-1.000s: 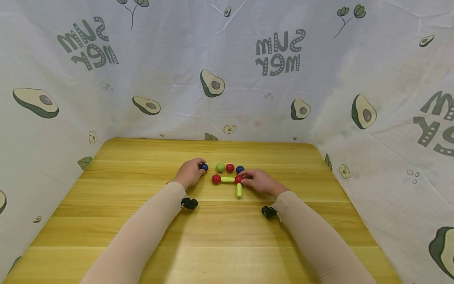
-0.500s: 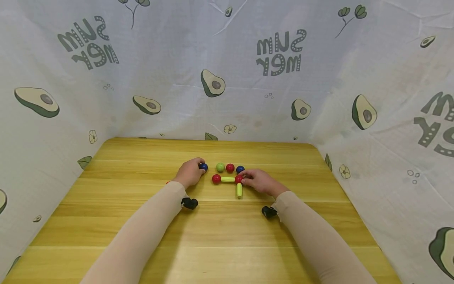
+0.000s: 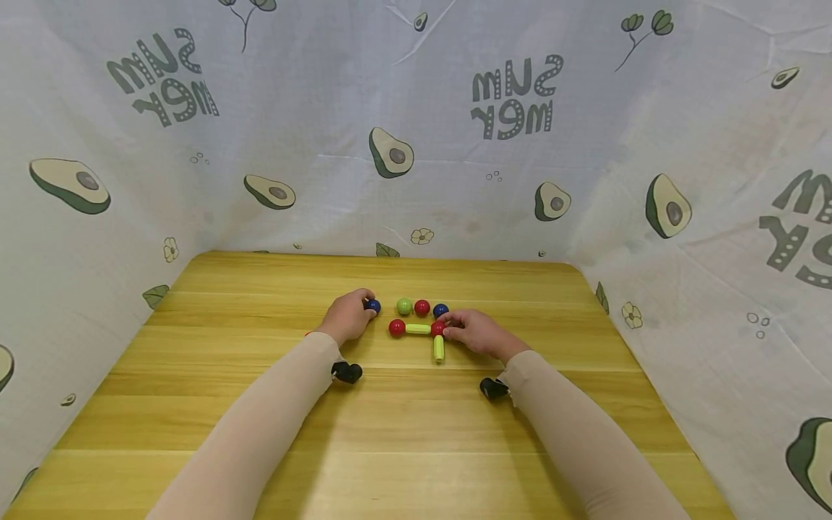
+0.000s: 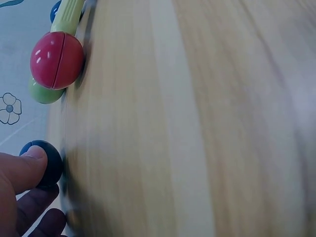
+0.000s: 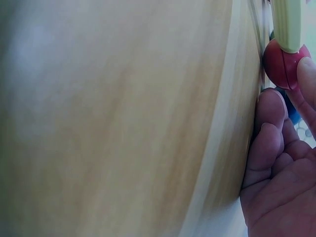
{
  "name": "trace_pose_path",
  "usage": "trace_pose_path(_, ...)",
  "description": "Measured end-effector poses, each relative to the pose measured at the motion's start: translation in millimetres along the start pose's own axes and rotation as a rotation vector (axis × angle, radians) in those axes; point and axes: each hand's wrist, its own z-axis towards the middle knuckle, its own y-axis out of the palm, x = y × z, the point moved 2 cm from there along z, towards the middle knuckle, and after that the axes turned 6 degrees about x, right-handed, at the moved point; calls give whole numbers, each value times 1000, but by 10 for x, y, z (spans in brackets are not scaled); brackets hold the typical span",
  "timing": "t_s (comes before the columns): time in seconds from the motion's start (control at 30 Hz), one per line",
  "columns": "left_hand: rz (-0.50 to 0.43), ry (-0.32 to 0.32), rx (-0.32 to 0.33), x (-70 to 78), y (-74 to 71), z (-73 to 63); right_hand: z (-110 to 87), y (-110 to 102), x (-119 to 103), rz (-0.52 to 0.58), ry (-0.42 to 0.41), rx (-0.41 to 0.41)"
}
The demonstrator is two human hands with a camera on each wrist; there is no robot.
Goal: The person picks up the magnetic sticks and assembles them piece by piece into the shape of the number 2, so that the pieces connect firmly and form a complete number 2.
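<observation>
My left hand [image 3: 348, 316] pinches a dark blue ball [image 3: 373, 307] between thumb and fingers, low over the table; the left wrist view shows the thumb across the blue ball [image 4: 51, 165]. My right hand [image 3: 477, 332] has thumb and finger on a red ball [image 3: 438, 328], the corner of a joined piece. From that ball one yellow-green rod [image 3: 418, 328] runs left to another red ball [image 3: 397, 328], and a second yellow-green rod [image 3: 439, 350] points toward me. In the right wrist view the thumb presses the red ball [image 5: 282, 64], while the other fingers curl beside the table.
Behind the joined piece, a light green ball [image 3: 404, 307], a red ball [image 3: 422, 308] and a blue ball [image 3: 440, 310] stand in a row on the wooden table [image 3: 403, 448]. A patterned cloth [image 3: 312, 108] hangs around the table's back and sides.
</observation>
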Motion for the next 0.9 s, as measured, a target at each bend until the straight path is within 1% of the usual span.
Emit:
trace_pose_path(0.33, 0, -9, -11, -26, -13, -5, 5, -3, -2, -3, -12, 2)
trace_pose_path(0.53, 3, 3, -1, -64, -49, -22, 11, 2, 7, 1, -9, -2)
trace_pose_path(0.7, 0, 25, -11, -64, -112, -68, 15, 1, 5, -4, -15, -3)
trace_pose_path(0.9, -31, 52, -23, -63, -160, -149, 10, -5, 6, -2, -15, -5)
